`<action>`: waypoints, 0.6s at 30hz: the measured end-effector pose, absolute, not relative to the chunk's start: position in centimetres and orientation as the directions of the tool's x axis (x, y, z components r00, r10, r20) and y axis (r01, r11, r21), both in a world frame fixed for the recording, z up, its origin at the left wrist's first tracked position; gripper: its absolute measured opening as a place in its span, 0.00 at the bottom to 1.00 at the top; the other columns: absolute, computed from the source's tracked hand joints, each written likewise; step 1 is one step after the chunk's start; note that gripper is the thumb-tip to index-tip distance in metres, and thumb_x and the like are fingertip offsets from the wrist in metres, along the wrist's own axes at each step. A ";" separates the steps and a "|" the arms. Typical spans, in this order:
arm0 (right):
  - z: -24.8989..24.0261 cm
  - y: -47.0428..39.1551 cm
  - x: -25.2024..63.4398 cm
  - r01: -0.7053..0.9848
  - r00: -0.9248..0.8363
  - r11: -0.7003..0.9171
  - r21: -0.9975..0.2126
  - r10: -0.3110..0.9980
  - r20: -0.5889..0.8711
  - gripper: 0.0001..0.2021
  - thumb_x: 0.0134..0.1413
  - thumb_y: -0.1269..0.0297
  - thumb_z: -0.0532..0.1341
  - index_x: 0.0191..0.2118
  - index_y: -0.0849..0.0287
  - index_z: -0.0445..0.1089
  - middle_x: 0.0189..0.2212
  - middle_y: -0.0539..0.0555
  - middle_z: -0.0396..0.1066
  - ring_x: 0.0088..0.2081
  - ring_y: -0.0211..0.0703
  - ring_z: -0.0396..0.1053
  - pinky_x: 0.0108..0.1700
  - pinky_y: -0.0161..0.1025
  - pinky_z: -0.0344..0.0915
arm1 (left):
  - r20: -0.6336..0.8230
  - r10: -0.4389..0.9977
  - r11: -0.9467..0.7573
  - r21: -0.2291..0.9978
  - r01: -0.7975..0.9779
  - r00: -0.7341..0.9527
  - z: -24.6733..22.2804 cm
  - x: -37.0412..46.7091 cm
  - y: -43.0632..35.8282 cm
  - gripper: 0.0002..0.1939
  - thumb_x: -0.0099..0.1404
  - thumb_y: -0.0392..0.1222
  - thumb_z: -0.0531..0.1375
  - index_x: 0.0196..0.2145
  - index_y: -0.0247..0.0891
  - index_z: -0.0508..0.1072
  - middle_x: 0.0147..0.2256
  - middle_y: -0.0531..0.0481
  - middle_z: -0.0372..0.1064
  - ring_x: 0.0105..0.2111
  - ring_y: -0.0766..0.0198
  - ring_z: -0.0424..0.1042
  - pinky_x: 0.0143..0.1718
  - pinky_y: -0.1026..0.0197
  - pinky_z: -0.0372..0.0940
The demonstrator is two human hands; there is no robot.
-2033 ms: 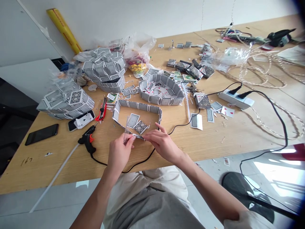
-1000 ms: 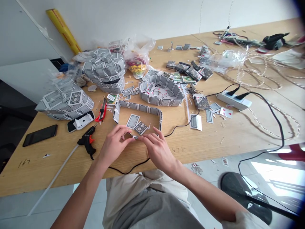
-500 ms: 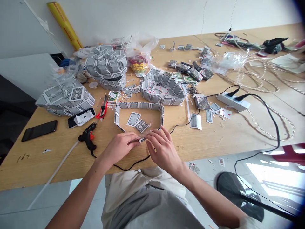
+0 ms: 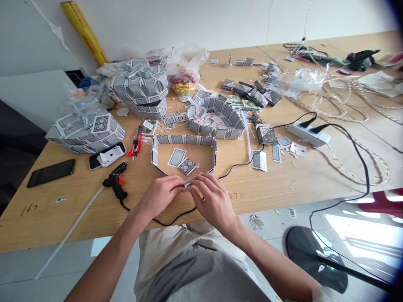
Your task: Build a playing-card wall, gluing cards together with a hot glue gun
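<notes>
My left hand [image 4: 163, 192] and my right hand [image 4: 211, 197] meet at the near side of a frame made of folded playing cards [image 4: 185, 139]. The fingers of both are closed on its near wall, which they largely cover; a small patterned bit of card shows between the fingertips. Inside the frame two playing cards [image 4: 176, 157] lie face down on the table. Left of my hands rests a black glue gun [image 4: 117, 181] with an orange trigger and a white glue stick [image 4: 67, 235] in its back. Its black cord passes beneath my hands.
Behind the frame stands an open card box [image 4: 215, 130] holding loose cards. Two lidded card baskets [image 4: 138, 92] are at the back left, near a red utility knife [image 4: 136, 141] and a phone [image 4: 51, 173]. A power strip [image 4: 308, 133] and coiled rope [image 4: 343, 105] lie right.
My right hand's fingers have drawn down and closer to my left, and the fingertips now nearly touch. The frame has hardly moved.
</notes>
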State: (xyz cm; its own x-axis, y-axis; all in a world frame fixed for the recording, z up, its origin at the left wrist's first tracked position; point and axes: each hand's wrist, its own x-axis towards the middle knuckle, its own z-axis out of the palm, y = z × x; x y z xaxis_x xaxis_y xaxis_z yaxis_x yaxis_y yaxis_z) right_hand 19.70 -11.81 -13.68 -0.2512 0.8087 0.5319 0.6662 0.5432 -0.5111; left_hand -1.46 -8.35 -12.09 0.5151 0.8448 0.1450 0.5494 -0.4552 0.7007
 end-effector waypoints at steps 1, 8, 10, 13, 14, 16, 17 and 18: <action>-13.6 -11.8 19.7 0.666 -0.257 0.545 -0.509 0.808 0.530 0.06 0.72 0.68 0.62 0.49 0.56 0.76 0.48 0.59 0.82 0.54 0.53 0.77 0.62 0.55 0.72 | 0.150 0.843 -0.462 0.694 0.552 0.517 -12.2 -1.5 -8.3 0.10 0.78 0.44 0.59 0.46 0.43 0.82 0.43 0.47 0.82 0.43 0.58 0.81 0.48 0.59 0.73; -13.7 -11.9 19.7 0.675 -0.283 0.555 -0.487 0.804 0.524 0.07 0.73 0.69 0.61 0.50 0.56 0.76 0.49 0.60 0.81 0.56 0.53 0.76 0.64 0.57 0.72 | 0.130 0.857 -0.439 0.691 0.574 0.499 -12.3 -1.5 -8.5 0.09 0.78 0.42 0.60 0.44 0.44 0.81 0.42 0.48 0.82 0.42 0.59 0.80 0.45 0.60 0.71; -13.7 -11.9 19.7 0.681 -0.282 0.554 -0.479 0.802 0.527 0.07 0.73 0.69 0.61 0.49 0.56 0.76 0.50 0.61 0.80 0.56 0.54 0.76 0.64 0.57 0.72 | 0.124 0.860 -0.431 0.695 0.575 0.495 -12.4 -1.5 -8.5 0.09 0.78 0.42 0.59 0.44 0.44 0.81 0.42 0.48 0.82 0.42 0.58 0.80 0.46 0.59 0.72; -13.7 -11.9 19.6 0.687 -0.288 0.551 -0.473 0.805 0.520 0.07 0.73 0.69 0.61 0.50 0.56 0.76 0.50 0.61 0.80 0.56 0.54 0.76 0.64 0.57 0.72 | 0.118 0.860 -0.427 0.699 0.573 0.496 -12.4 -1.5 -8.5 0.08 0.77 0.42 0.60 0.45 0.44 0.81 0.43 0.48 0.82 0.43 0.58 0.80 0.47 0.59 0.72; -13.7 -11.9 19.6 0.688 -0.290 0.551 -0.473 0.806 0.516 0.08 0.73 0.69 0.61 0.50 0.56 0.76 0.50 0.61 0.80 0.56 0.54 0.76 0.64 0.57 0.72 | 0.117 0.860 -0.426 0.700 0.573 0.497 -12.4 -1.5 -8.5 0.08 0.77 0.42 0.61 0.46 0.44 0.81 0.44 0.48 0.82 0.43 0.58 0.80 0.47 0.59 0.72; -13.5 -11.8 19.7 0.688 -0.298 0.552 -0.471 0.807 0.510 0.08 0.73 0.69 0.60 0.50 0.56 0.76 0.50 0.61 0.80 0.56 0.54 0.76 0.64 0.56 0.72 | 0.122 0.856 -0.431 0.706 0.562 0.503 -12.3 -1.6 -8.5 0.08 0.76 0.43 0.61 0.47 0.45 0.81 0.45 0.48 0.82 0.45 0.57 0.80 0.49 0.59 0.73; -13.4 -11.8 19.8 0.689 -0.305 0.553 -0.469 0.807 0.505 0.08 0.73 0.69 0.60 0.51 0.56 0.76 0.50 0.61 0.80 0.55 0.54 0.76 0.64 0.56 0.72 | 0.129 0.852 -0.437 0.710 0.552 0.508 -12.3 -1.6 -8.5 0.08 0.76 0.43 0.62 0.48 0.45 0.81 0.46 0.48 0.81 0.46 0.57 0.81 0.50 0.59 0.73; -13.2 -11.7 20.0 0.689 -0.316 0.556 -0.465 0.808 0.497 0.08 0.73 0.70 0.60 0.50 0.56 0.76 0.50 0.61 0.80 0.56 0.55 0.76 0.63 0.56 0.73 | 0.135 0.848 -0.442 0.715 0.542 0.513 -12.2 -1.7 -8.5 0.08 0.76 0.43 0.62 0.50 0.45 0.80 0.48 0.47 0.81 0.47 0.57 0.80 0.52 0.58 0.73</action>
